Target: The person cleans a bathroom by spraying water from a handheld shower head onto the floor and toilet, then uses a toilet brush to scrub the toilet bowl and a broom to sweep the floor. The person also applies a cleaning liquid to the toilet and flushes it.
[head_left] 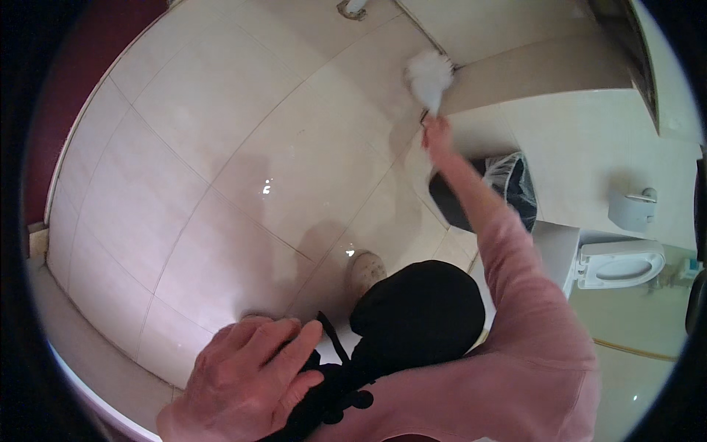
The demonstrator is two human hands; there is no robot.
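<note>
My right hand (437, 140), at the end of an outstretched pink-sleeved arm, is closed on a white fluffy bundle (430, 77). Motion blurs the bundle, so I cannot tell whether it is a cloth, tissue or a brush head. It is at the foot of the wall, where the tiled floor (294, 140) meets a corner. My left hand (243, 376) is low at the left, close to my dark clothing. Its fingers are loosely bent, with the thumb apart from them, and nothing shows in it; the palm is hidden.
A dark waste bin (456, 197) with a clear liner (508, 177) stands beside my right forearm. Farther right are a paper holder (632, 212), a white toilet seat (622, 265) and a yellow hose (637, 351). A pipe end (353, 9) meets the floor at the far side.
</note>
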